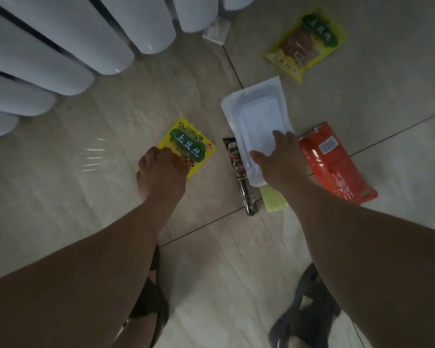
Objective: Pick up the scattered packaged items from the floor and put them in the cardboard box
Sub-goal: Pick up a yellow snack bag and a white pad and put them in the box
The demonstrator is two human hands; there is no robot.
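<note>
Several packets lie on the tiled floor. My left hand (pixel 161 172) pinches the near edge of a yellow packet with a green label (pixel 189 144). My right hand (pixel 278 156) is spread over the near end of a white flat pack (pixel 256 111), fingers on top of it. A thin dark stick packet (pixel 241 177) lies just left of the white pack, and a pale yellow-green piece (pixel 274 200) sticks out below it. A red pouch (pixel 337 164) lies to the right. A second yellow packet (pixel 307 43) is farther away. No cardboard box is in view.
White radiator columns (pixel 60 46) fill the upper left. A small white block (pixel 216 31) sits at their foot. My feet in dark sandals (pixel 304 315) stand at the bottom of the view on the tiles.
</note>
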